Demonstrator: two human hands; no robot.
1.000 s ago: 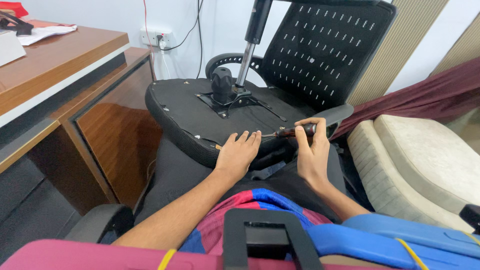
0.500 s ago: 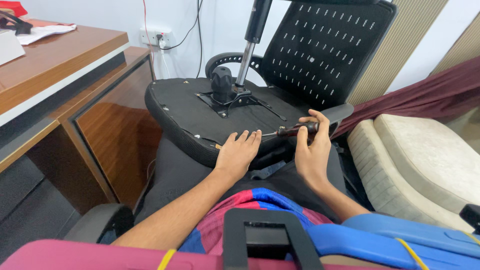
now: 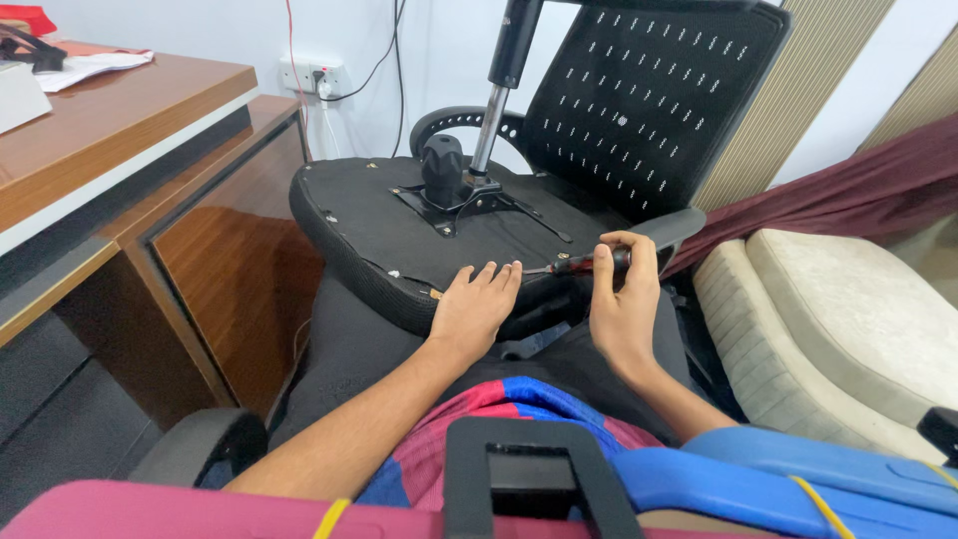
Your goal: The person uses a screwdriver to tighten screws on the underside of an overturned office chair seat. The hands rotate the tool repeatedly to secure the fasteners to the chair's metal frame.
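Note:
A black office chair lies tipped toward me, its seat underside (image 3: 399,235) facing up with a metal plate, a knob (image 3: 443,165) and the gas-lift rod (image 3: 494,110) sticking out. My left hand (image 3: 474,304) rests flat on the near edge of the seat, fingers spread. My right hand (image 3: 624,299) grips a screwdriver (image 3: 584,264) with a dark red-and-black handle, its tip pointing left toward the seat edge beside my left fingertips. The chair's mesh backrest (image 3: 649,100) stands behind.
A brown wooden desk (image 3: 130,150) stands at the left, papers on top. A wall socket (image 3: 314,75) with cables sits behind the chair. A beige cushioned seat (image 3: 848,319) and maroon cloth (image 3: 848,195) lie at the right. Blue and pink gear fills the bottom edge.
My right hand has shifted slightly on the screwdriver handle, turning it; my left hand stays flat on the seat edge.

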